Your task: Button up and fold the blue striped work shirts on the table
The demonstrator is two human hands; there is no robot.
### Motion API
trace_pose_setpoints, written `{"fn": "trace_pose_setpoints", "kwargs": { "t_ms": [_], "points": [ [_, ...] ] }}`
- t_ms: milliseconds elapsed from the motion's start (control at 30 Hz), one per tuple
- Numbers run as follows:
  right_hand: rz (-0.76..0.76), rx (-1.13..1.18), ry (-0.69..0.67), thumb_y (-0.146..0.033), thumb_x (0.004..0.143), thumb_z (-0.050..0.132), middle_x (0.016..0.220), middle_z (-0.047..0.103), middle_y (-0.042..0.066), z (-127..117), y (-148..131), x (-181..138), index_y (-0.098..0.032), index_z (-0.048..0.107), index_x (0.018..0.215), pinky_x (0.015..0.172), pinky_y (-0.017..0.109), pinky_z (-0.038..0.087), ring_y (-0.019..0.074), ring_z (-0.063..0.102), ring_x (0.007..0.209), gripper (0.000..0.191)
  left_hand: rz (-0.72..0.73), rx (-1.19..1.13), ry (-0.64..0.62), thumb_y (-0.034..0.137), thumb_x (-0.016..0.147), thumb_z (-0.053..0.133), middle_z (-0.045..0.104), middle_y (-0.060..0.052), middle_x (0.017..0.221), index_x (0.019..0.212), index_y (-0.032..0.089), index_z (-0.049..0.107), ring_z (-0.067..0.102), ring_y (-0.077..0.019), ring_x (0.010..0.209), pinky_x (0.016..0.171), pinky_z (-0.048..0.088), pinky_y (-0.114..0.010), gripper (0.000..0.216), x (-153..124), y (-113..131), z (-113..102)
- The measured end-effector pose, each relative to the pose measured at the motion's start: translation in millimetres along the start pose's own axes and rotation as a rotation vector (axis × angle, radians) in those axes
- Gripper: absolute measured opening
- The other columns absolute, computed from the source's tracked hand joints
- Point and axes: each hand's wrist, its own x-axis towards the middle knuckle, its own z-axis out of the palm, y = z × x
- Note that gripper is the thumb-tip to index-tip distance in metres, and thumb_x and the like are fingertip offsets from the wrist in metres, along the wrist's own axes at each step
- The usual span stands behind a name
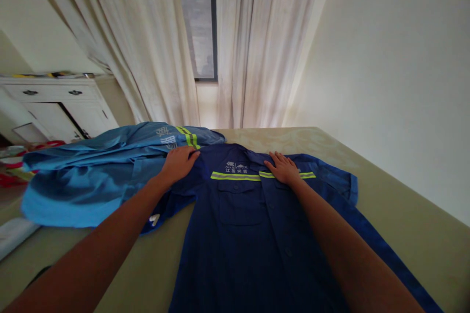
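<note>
A dark blue work shirt (242,225) with a yellow reflective chest stripe lies front-up on a beige bed (404,215). My left hand (178,163) rests on its left shoulder, fingers together and lying flat on the cloth. My right hand (282,167) lies flat on the right side of the chest, over the stripe, fingers stretched toward the collar. A lighter blue garment (95,176) with a reflective stripe lies heaped to the left, touching the shirt beside my left hand.
Cream curtains (147,44) hang behind the bed around a narrow window (200,19). A white cabinet (62,107) with drawers stands at the left. Red and white items (14,166) lie at the far left edge. A plain wall (396,58) runs along the right.
</note>
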Motion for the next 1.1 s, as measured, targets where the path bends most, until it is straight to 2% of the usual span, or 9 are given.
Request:
{"fn": "trace_pose_setpoints", "kwargs": {
  "t_ms": [167, 300, 400, 533, 700, 800, 867, 1000, 1100],
  "points": [
    [0.002, 0.008, 0.007, -0.070, 0.103, 0.022, 0.170, 0.029, 0.009, 0, 0, 0, -0.025, 0.030, 0.165, 0.127, 0.047, 0.020, 0.0272, 0.028, 0.156, 0.077, 0.061, 0.051, 0.001, 0.054, 0.101, 0.042, 0.075, -0.005, 0.089, 0.090, 0.023, 0.070, 0.069, -0.0263, 0.099, 0.116, 0.028, -0.051, 0.044, 2, 0, -24],
    [0.002, 0.007, 0.008, -0.070, 0.103, 0.021, 0.169, 0.030, 0.009, 0, 0, 0, -0.025, 0.030, 0.164, 0.126, 0.047, 0.019, 0.0274, 0.028, 0.156, 0.077, 0.044, 0.053, -0.187, 0.060, 0.093, 0.054, 0.072, -0.005, 0.082, 0.085, 0.021, 0.070, 0.068, -0.0264, 0.087, 0.094, 0.045, -0.042, 0.043, 5, -11, -47],
    [-0.001, 0.007, 0.010, -0.069, 0.103, 0.021, 0.169, 0.030, 0.010, 0, 0, -1, -0.024, 0.030, 0.164, 0.127, 0.047, 0.019, 0.0273, 0.029, 0.155, 0.076, 0.068, 0.022, -0.334, 0.045, 0.086, 0.065, 0.072, -0.006, 0.084, 0.083, 0.018, 0.070, 0.066, -0.0250, 0.083, 0.080, 0.046, -0.035, 0.028, 4, -23, -52],
    [-0.009, 0.004, 0.011, -0.068, 0.104, 0.022, 0.169, 0.031, 0.011, 0, 0, -1, -0.023, 0.031, 0.164, 0.127, 0.047, 0.019, 0.0265, 0.030, 0.155, 0.076, 0.058, 0.002, -0.271, 0.034, 0.084, 0.063, 0.073, -0.009, 0.097, 0.093, 0.018, 0.070, 0.067, -0.0280, 0.093, 0.087, 0.048, -0.037, 0.019, 2, -25, -47],
    [-0.014, -0.015, 0.023, -0.069, 0.103, 0.021, 0.169, 0.031, 0.011, 5, 2, 2, -0.023, 0.030, 0.164, 0.126, 0.047, 0.020, 0.0265, 0.029, 0.155, 0.077, -0.119, -0.469, -0.090, 0.043, 0.085, 0.067, 0.074, -0.012, 0.107, 0.100, 0.018, 0.069, 0.067, -0.0311, 0.109, 0.097, 0.051, -0.042, 0.029, 12, 35, -51],
    [-0.002, -0.019, 0.016, -0.069, 0.103, 0.020, 0.169, 0.031, 0.010, 6, 3, 3, -0.024, 0.030, 0.164, 0.126, 0.046, 0.020, 0.0251, 0.028, 0.156, 0.076, -0.082, -1.167, -0.271, 0.054, 0.087, 0.069, 0.074, -0.013, 0.117, 0.128, 0.022, 0.061, 0.069, -0.0272, 0.110, 0.093, 0.056, -0.041, 0.052, 14, 88, -59],
    [0.003, -0.020, 0.007, -0.069, 0.103, 0.020, 0.169, 0.030, 0.009, 4, 2, 3, -0.024, 0.029, 0.165, 0.127, 0.045, 0.019, 0.0240, 0.027, 0.156, 0.076, -0.034, -1.395, -0.342, 0.056, 0.086, 0.072, 0.072, -0.015, 0.123, 0.137, 0.024, 0.055, 0.070, -0.0265, 0.111, 0.091, 0.057, -0.042, 0.063, 8, 112, -59],
    [0.001, -0.017, 0.000, -0.068, 0.104, 0.021, 0.169, 0.030, 0.008, 0, 0, 0, -0.024, 0.028, 0.165, 0.127, 0.045, 0.019, 0.0231, 0.026, 0.157, 0.076, 0.037, -0.977, -0.207, 0.049, 0.091, 0.065, 0.073, -0.015, 0.121, 0.122, 0.018, 0.066, 0.069, -0.0280, 0.112, 0.100, 0.055, -0.044, 0.044, -29, 123, -28],
    [0.000, -0.013, -0.009, -0.067, 0.104, 0.021, 0.169, 0.030, 0.008, -2, -1, -1, -0.024, 0.028, 0.165, 0.127, 0.046, 0.019, 0.0236, 0.026, 0.157, 0.075, 0.112, -0.531, -0.143, 0.049, 0.092, 0.063, 0.063, -0.015, 0.143, 0.134, 0.019, 0.063, 0.058, -0.0326, 0.133, 0.117, 0.041, -0.049, 0.052, -70, 113, 10]
  ]
}}
